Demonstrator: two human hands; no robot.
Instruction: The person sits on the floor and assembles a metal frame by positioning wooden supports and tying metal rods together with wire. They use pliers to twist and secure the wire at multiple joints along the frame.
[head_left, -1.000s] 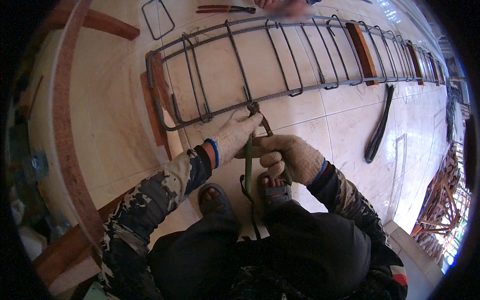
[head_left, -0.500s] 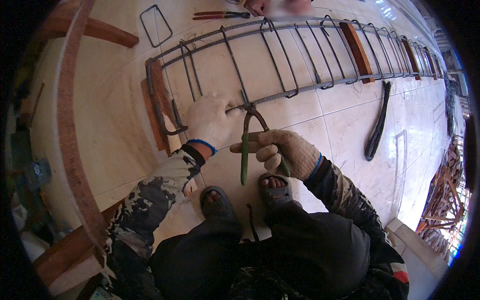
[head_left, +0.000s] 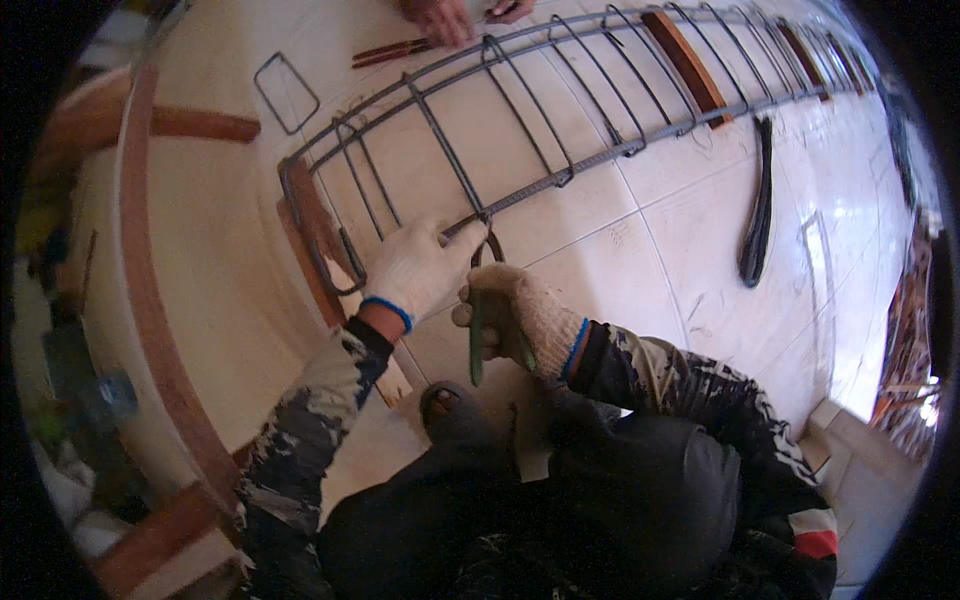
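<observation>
My right hand, in a knitted glove, is closed around a pair of green-handled pincers. The pincers' dark jaws meet the near bar of a long steel rebar cage, where a rectangular stirrup crosses it. Just left of that crossing, my left hand, gloved too, grips the near bar with thumb and fingers; some of its fingers are hidden underneath. Any wire between the jaws is too small to make out.
Wooden blocks prop the cage, one under its left end. A black wire bundle lies right, a loose stirrup far left. Beyond the cage, another person's hand is at red-handled pliers. A wooden frame stands left.
My right fingers have wrapped further round the pincers, whose handles have tilted. The other person's hand has come to the red-handled pliers. The whole view has shifted; my left hand stays by the joint.
</observation>
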